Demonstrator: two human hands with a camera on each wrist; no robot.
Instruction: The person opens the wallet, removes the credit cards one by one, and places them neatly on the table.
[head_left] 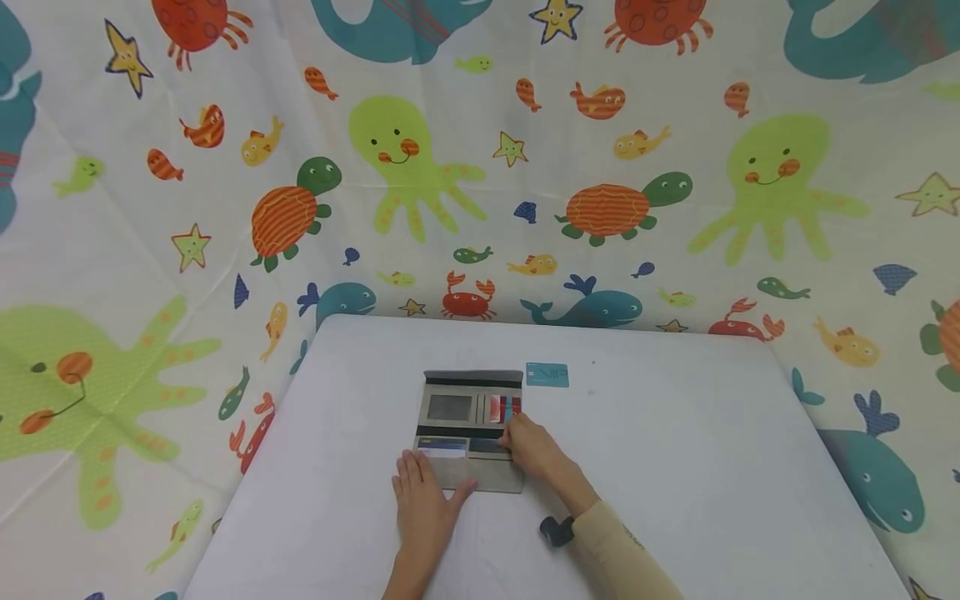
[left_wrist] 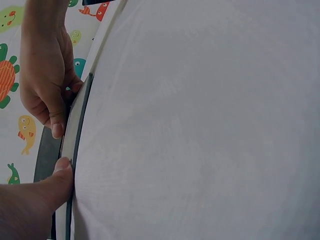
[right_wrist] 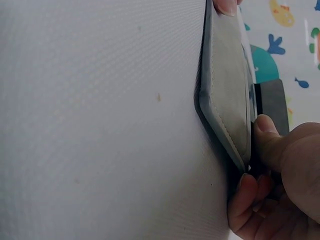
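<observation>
A grey wallet (head_left: 487,475) lies unfolded on the white table, with a clear window and card slots. A red-and-blue card (head_left: 504,408) shows in its upper right slots and a white-and-blue card (head_left: 442,448) in its lower left pocket. My left hand (head_left: 423,500) rests with straight fingers on the wallet's lower left corner, its thumb on the near edge. At the wallet's right side, my right hand (head_left: 536,450) pinches the edge by the lower right pocket, thumb inside and fingers curled below. Whether a card is also in that pinch, I cannot tell.
A teal card (head_left: 547,375) lies flat on the table (head_left: 675,450) just beyond the wallet's upper right corner. A small black wrist camera (head_left: 557,532) sits at the right sleeve (head_left: 618,546). Behind the table hangs a cloth (head_left: 480,183) printed with sea animals.
</observation>
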